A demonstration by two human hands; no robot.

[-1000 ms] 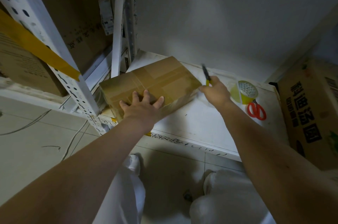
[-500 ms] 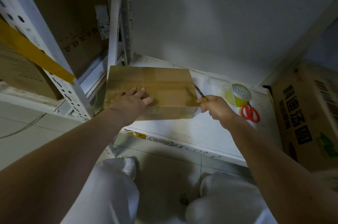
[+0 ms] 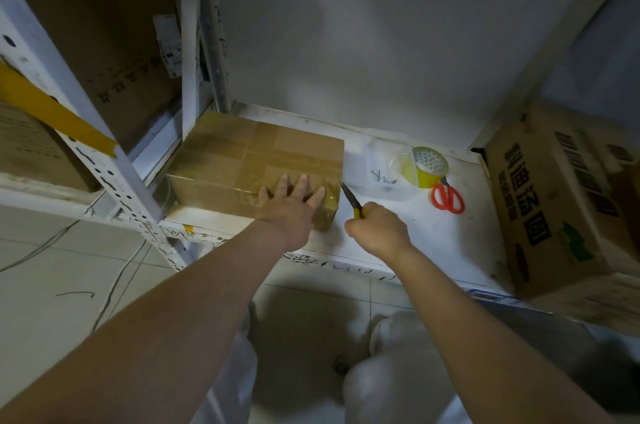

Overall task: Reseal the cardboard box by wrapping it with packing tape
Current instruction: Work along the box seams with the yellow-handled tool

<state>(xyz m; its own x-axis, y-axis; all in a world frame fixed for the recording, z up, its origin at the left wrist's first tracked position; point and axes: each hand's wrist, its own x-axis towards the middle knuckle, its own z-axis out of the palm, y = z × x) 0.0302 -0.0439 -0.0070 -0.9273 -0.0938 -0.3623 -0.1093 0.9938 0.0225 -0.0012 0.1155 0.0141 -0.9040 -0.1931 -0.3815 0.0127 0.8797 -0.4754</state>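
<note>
Storeroom, white slotted metal shelving (image 3: 114,177), stacked printed cartons (image 3: 557,201), tiled floor (image 3: 52,278)

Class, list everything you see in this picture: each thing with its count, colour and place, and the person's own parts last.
cardboard box: 1, brown, taped, shelf left
utility knife: 1, yellow handle, blade near box's right edge
tape roll: 1, yellow, shelf back right
scissors: 1, red, beside tape roll
screws: a few, dark, left of tape roll
printed carton: 1, brown, far right
shelf: 1, white
left hand: 1, flat on box
right hand: 1, grips knife
</note>
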